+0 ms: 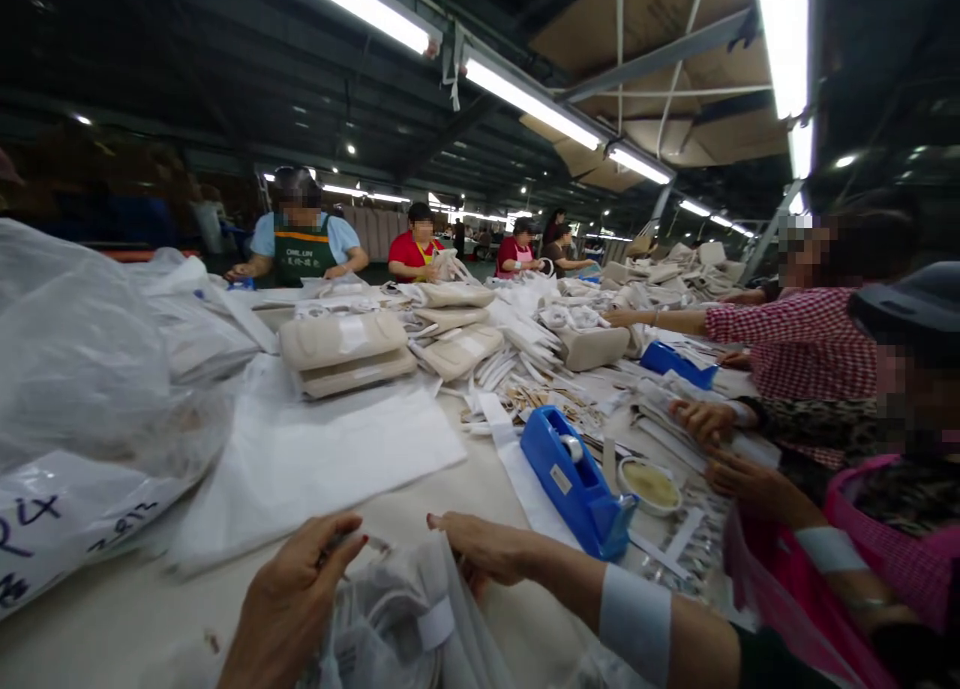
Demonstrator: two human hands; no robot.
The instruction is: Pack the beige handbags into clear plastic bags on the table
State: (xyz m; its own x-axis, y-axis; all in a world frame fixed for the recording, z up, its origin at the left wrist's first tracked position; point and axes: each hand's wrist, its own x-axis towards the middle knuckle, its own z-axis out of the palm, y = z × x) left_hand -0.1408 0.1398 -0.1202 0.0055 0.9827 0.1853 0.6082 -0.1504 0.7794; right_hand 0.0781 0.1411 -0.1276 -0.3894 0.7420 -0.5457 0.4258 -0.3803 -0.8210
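Note:
At the bottom centre lies a clear plastic bag (397,609) with a pale, rounded item and a white label inside. My left hand (296,594) is at the bag's left side, thumb and index finger nearly together near its top edge. My right hand (480,547) reaches in from the right, its curled fingers closed on the bag's upper right edge. A pale band wraps my right forearm. Just beyond my right hand stands a blue tape dispenser (574,479), beside a small round dish (651,484) of yellowish material.
White sheets (322,449) lie left of centre, with beige bags (345,349) stacked behind. A large marked plastic sack (82,399) fills the left. Several people work around the table, two close on the right. Another blue dispenser (679,364) stands farther back.

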